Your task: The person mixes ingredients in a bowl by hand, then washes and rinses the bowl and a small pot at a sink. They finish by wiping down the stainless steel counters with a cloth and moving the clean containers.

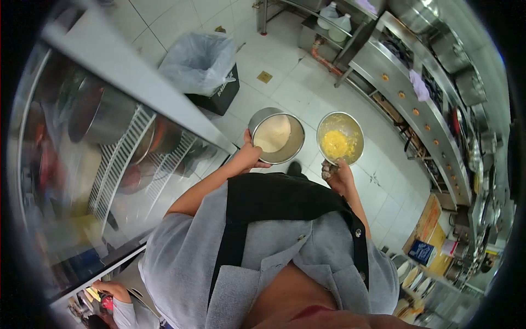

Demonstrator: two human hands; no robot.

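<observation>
My left hand (247, 156) is closed on the side of a deep metal pot (297, 141), which has a pale cream-coloured mass inside (272, 135). To its right, my right hand (341, 176) grips the near rim of a metal bowl (355, 131). Yellow, crumbly or mashed food (337, 144) lies in the bottom of that bowl, with bits stuck to its wall. Something greyish shows at the fingers of my right hand, too small to make out. Pot and bowl are held apart, in front of my black apron (285, 194).
A glass-fronted fridge (137, 219) with wire shelves and pots stands close on my left. Ahead is a black bin (222, 98) with a plastic liner. A long stove (402, 93) with pots runs along the right. Another person's arm (112, 290) shows at lower left.
</observation>
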